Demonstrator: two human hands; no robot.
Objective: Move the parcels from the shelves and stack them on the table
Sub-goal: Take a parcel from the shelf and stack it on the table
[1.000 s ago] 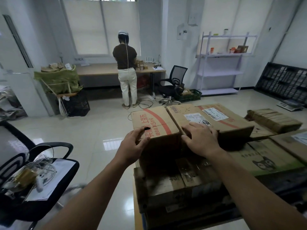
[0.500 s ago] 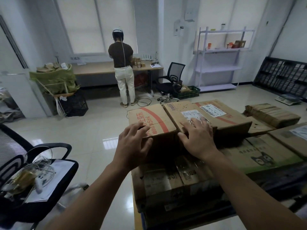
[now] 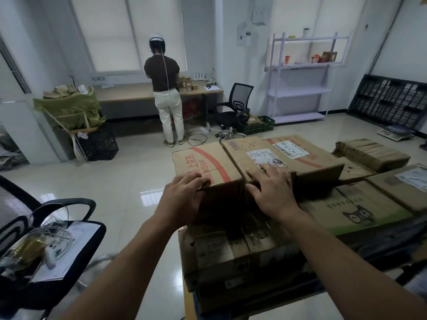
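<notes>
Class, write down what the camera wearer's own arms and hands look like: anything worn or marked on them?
The left hand and right hand are bare: no gloves, and no ring, watch or band shows. The left forearm and right forearm are uncovered down to the picture's lower edge, so no sleeve is in view. No markings or cables show.

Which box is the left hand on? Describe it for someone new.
Take the cardboard stack in the foreground. On top, leftmost, is the box whose near edge the left hand holds. It bears large red print and no sticker; the wider box beside it has white labels.
</notes>
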